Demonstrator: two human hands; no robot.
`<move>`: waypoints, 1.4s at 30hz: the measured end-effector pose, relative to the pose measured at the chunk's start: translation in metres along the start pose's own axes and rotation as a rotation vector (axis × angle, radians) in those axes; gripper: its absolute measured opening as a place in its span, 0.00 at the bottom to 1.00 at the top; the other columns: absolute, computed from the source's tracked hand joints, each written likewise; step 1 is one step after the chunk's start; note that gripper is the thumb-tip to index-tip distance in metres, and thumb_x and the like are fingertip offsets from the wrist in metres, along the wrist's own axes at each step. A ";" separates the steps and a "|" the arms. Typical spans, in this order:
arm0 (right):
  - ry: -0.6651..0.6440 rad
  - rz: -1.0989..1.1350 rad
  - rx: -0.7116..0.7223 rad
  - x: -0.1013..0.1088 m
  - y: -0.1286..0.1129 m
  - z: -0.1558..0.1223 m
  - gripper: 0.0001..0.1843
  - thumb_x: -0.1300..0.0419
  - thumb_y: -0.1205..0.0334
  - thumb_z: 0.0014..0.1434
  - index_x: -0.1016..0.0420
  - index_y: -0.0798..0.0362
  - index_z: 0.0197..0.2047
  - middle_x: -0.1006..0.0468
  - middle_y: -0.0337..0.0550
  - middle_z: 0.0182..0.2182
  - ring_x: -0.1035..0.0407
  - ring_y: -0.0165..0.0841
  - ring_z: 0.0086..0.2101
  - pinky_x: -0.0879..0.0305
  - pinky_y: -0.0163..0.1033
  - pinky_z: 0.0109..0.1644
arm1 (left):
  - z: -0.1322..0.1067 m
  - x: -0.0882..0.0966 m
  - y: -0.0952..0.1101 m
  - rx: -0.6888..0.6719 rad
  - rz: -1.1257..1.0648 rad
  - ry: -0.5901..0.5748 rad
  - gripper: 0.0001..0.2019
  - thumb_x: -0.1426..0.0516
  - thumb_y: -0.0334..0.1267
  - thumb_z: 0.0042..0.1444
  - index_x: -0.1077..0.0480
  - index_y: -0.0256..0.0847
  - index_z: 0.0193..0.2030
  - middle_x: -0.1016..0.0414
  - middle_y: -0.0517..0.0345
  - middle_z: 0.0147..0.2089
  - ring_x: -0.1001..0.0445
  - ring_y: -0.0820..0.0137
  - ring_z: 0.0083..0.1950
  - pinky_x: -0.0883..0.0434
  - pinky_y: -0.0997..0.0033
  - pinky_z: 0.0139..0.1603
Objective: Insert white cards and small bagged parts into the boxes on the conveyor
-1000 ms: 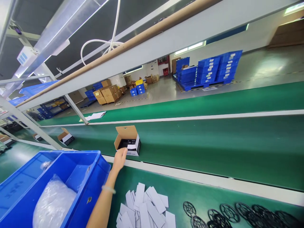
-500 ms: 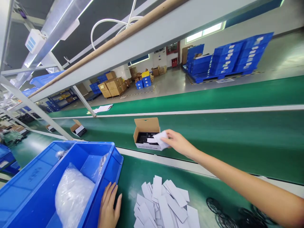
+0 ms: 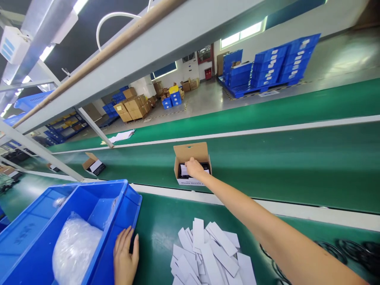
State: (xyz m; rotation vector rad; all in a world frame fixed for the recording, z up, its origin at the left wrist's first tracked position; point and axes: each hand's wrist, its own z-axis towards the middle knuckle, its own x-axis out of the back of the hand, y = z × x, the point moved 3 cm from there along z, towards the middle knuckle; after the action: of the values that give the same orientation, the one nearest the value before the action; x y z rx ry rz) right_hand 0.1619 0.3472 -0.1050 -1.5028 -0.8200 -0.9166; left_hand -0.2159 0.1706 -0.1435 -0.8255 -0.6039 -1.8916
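Observation:
An open cardboard box [image 3: 192, 149] with a white printed front stands on the green conveyor, its lid flap up. My right hand [image 3: 194, 168] reaches inside with closed fingers on a folded white paper [image 3: 184, 170], over black contents. The hand hides part of what lies there. My left hand [image 3: 126, 253], fingers stretched out, rests against the outer side of a blue bin [image 3: 123, 213]. That bin holds a clear plastic bag [image 3: 77, 249] of items I cannot make out. A loose heap of white paper pieces [image 3: 210, 253] lies on the green bench between my arms.
Coiled black cables [image 3: 353, 253] lie at the right, partly behind my forearm. Another open box [image 3: 94, 164] sits farther left on the conveyor. A white rail [image 3: 175, 194] divides bench and conveyor. Overhead runs a long beam [image 3: 142, 51]. Papers [image 3: 121, 136] lie on the far green surface.
My right hand has moved left and down into the box with the white paper. The box sits slightly farther right in the picture as the view shifts. My left hand stays beside the bin.

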 end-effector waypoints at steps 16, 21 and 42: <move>-0.186 -0.187 0.234 0.007 0.051 -0.218 0.10 0.40 0.61 0.63 0.24 0.59 0.43 0.25 0.54 0.40 0.31 0.47 0.41 0.35 0.45 0.44 | 0.059 -0.059 0.201 0.087 -0.328 -0.698 0.12 0.40 0.38 0.52 0.31 0.34 0.41 0.30 0.46 0.42 0.34 0.54 0.46 0.32 0.55 0.48; -0.186 -0.160 0.154 -0.016 0.047 -0.254 0.15 0.36 0.61 0.58 0.27 0.62 0.46 0.26 0.55 0.42 0.30 0.47 0.42 0.33 0.44 0.42 | 0.057 -0.051 0.207 0.081 -0.326 -0.705 0.09 0.46 0.32 0.54 0.29 0.36 0.41 0.26 0.47 0.41 0.31 0.54 0.44 0.32 0.55 0.46; -0.017 -0.196 -0.042 0.007 0.106 -0.283 0.13 0.41 0.74 0.57 0.30 0.60 0.47 0.29 0.56 0.43 0.33 0.47 0.42 0.34 0.44 0.42 | 0.018 0.027 0.254 1.045 -1.692 -0.537 0.21 0.30 0.48 0.41 0.27 0.36 0.36 0.43 0.65 0.24 0.46 0.78 0.23 0.41 0.80 0.22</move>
State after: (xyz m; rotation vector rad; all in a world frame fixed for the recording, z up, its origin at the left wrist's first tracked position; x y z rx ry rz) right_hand 0.2293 0.0539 -0.1297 -1.4868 -0.9782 -1.0724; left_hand 0.0097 0.0598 -0.0958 0.1239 -2.9416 -2.0047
